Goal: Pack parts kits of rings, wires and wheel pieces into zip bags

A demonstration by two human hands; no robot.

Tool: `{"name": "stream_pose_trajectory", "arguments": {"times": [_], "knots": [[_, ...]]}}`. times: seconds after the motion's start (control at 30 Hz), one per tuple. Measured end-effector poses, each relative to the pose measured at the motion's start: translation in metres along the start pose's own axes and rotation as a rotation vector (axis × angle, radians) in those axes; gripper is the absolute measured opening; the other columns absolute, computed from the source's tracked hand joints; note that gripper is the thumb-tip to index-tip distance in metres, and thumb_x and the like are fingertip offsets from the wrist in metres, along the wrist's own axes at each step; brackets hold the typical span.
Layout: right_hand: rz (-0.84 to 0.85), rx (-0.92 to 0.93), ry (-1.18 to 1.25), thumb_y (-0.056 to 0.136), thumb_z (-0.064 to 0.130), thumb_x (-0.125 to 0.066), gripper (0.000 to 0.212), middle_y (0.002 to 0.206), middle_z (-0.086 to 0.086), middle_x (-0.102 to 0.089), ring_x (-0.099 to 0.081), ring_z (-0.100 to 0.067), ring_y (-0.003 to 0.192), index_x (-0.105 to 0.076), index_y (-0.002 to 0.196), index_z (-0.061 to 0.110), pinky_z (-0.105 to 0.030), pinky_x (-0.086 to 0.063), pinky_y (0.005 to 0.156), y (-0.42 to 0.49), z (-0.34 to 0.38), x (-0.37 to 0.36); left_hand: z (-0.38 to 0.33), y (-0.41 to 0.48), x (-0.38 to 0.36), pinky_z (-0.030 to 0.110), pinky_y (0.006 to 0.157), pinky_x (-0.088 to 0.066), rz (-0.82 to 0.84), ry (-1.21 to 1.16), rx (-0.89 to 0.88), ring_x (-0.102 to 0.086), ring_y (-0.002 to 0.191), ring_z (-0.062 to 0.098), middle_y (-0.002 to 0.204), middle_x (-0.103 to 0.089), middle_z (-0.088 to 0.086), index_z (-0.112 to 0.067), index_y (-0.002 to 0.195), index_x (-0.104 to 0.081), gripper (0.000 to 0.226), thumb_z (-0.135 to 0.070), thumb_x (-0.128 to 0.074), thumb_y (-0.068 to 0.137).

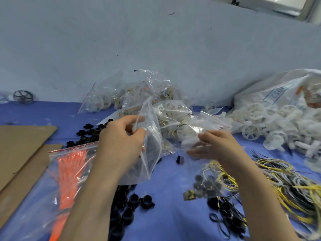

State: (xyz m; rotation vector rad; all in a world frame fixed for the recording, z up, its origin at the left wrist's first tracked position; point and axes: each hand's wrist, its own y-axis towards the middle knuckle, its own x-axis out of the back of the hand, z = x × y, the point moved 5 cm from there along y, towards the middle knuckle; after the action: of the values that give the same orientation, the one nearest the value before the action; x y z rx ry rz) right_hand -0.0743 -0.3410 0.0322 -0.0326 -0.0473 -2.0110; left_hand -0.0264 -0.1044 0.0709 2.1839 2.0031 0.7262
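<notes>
Left hand holds a clear plastic zip bag upright above the blue table cover, thumb and fingertips pinching one lip of its mouth. The bag looks empty or nearly so; glare hides part of its inside. Right hand is motion-blurred just beside the bag mouth with a white plastic wheel piece at its fingertips. Fingers look fairly straight, but I cannot tell whether they grip the piece or only touch it. Behind the hands, against the wall, lies a heap of filled clear zip bags, so a number of kits are judged done. Much stock is left: loose white plastic wheel pieces spilling from a large clear sack on the right, a tangle of yellow and black wires at near right, and black plastic rings scattered at near centre and behind the left hand. This kit appears to be at its start, with wheel first, and rings, wires and sealing to come. At left are a zip bag of orange strips and brown cardboard sheets.
</notes>
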Motion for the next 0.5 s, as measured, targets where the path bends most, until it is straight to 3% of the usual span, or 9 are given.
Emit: {"name": "stream_pose_trajectory", "arguments": {"times": [0.1, 0.2, 0.27, 0.33, 0.43, 0.5], "knots": [[0.086, -0.136, -0.205, 0.094, 0.000, -0.048, 0.004, 0.078, -0.018, -0.067, -0.069, -0.033, 0.067, -0.051, 0.091, 0.001, -0.045, -0.058, 0.073, -0.006, -0.019, -0.005, -0.001, -0.001, -0.003, 0.006, 0.042, -0.038, 0.014, 0.011, 0.017, -0.055, 0.044, -0.001, 0.073, -0.064, 0.017, -0.029, 0.109, -0.070, 0.037, -0.005, -0.054, 0.086], [0.151, -0.098, -0.719, 0.091, 0.003, -0.055, 0.023, 0.103, -0.011, -0.066, -0.068, -0.029, 0.086, -0.057, 0.111, 0.014, -0.042, -0.055, 0.081, -0.006, -0.020, 0.004, -0.001, -0.002, -0.006, 0.006, 0.040, -0.037, 0.021, 0.042, 0.026, -0.054, 0.042, -0.002, 0.069, -0.062, 0.010, -0.030, 0.109, -0.070, 0.037, -0.005, -0.054, 0.086], [0.279, -0.024, -0.970, 0.088, 0.014, -0.062, 0.023, 0.111, 0.003, -0.066, -0.064, -0.017, 0.096, -0.065, 0.109, 0.024, -0.034, -0.052, 0.084, -0.010, -0.015, 0.003, 0.000, -0.001, -0.007, 0.008, 0.035, -0.033, 0.022, 0.052, 0.031, -0.051, 0.038, -0.002, 0.068, -0.061, 0.007, -0.029, 0.107, -0.070, 0.037, -0.004, -0.054, 0.086], [0.400, -0.015, -1.081, 0.085, 0.028, -0.067, 0.016, 0.105, 0.008, -0.066, -0.062, -0.012, 0.095, -0.069, 0.101, 0.025, -0.029, -0.050, 0.079, -0.020, -0.017, -0.007, 0.001, 0.000, -0.009, 0.009, 0.033, -0.031, 0.036, 0.056, 0.037, -0.050, 0.036, -0.001, 0.066, -0.059, 0.002, -0.030, 0.106, -0.071, 0.036, -0.004, -0.054, 0.086], [0.468, 0.072, -1.363, 0.089, 0.037, -0.060, 0.030, 0.107, -0.006, -0.063, -0.059, -0.026, 0.100, -0.062, 0.109, 0.014, -0.031, -0.046, 0.076, -0.036, -0.054, -0.035, 0.002, -0.001, -0.015, 0.007, 0.036, -0.033, 0.096, 0.059, 0.034, -0.052, 0.038, 0.001, 0.058, -0.058, -0.004, -0.032, 0.106, -0.070, 0.036, -0.005, -0.055, 0.087], [0.482, 0.215, -1.552, 0.093, 0.024, -0.051, 0.029, 0.119, -0.013, -0.051, -0.051, -0.032, 0.110, -0.049, 0.119, 0.011, -0.038, -0.042, 0.080, -0.054, -0.085, -0.053, 0.003, -0.003, -0.020, 0.006, 0.039, -0.035, 0.153, 0.077, 0.017, -0.057, 0.044, 0.002, 0.062, -0.063, -0.004, -0.035, 0.109, -0.069, 0.036, -0.008, -0.057, 0.088]]}}
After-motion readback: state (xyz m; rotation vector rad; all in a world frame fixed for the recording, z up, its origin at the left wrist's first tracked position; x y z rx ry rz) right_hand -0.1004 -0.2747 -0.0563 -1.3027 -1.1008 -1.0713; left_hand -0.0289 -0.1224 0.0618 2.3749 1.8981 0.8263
